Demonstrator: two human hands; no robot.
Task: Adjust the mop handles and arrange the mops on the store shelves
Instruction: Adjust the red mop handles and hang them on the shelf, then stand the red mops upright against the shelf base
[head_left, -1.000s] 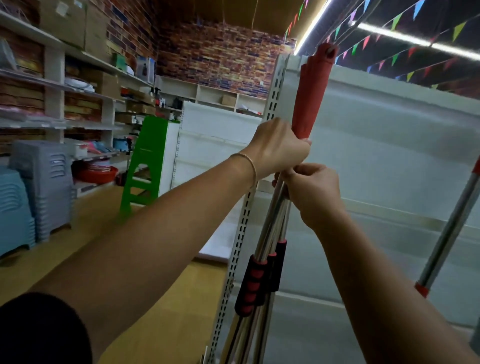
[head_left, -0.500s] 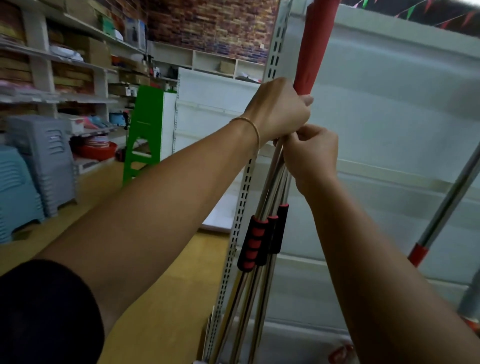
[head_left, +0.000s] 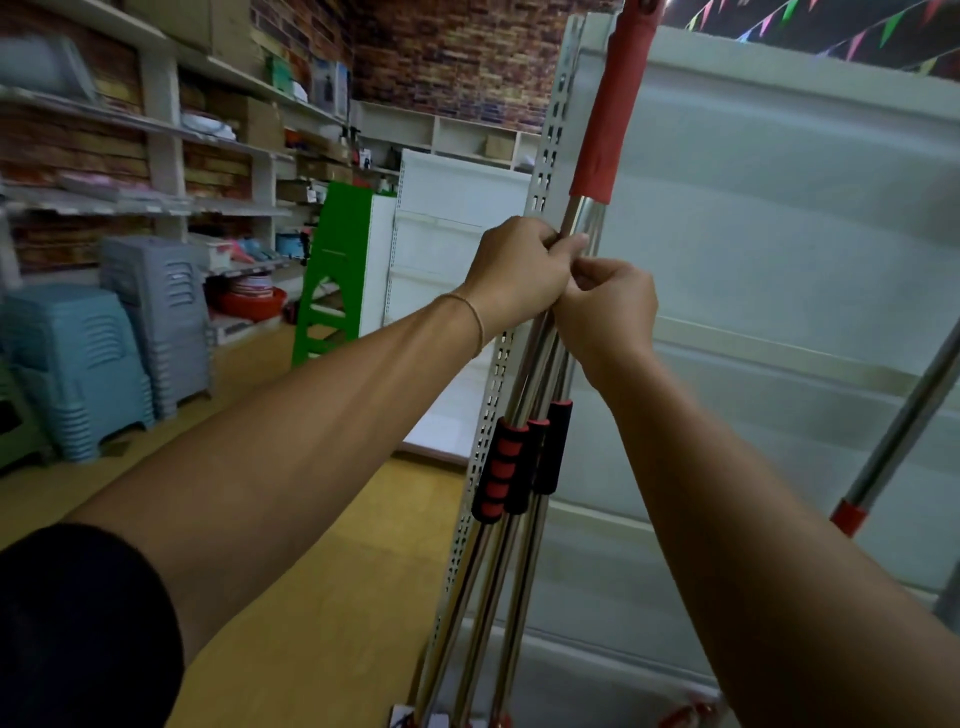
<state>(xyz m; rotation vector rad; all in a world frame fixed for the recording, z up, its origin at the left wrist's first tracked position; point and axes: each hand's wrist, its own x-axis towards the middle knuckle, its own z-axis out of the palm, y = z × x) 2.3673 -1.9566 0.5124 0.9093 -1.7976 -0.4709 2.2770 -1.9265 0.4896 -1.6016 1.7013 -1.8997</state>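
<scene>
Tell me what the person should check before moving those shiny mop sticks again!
1. Left hand grips the bundled mop handles: ok.
2. Right hand holds the bundle just below the left: ok.
3. Red sleeve sits above both hands, uncovered: ok.
4. Bundle touching the slotted upright: cannot tell.
5. Spare mop pole at the right stands apart from the arms: ok.
6. Bottom ends of the handles planted steadily: cannot tell, cut off by the picture's edge.
</scene>
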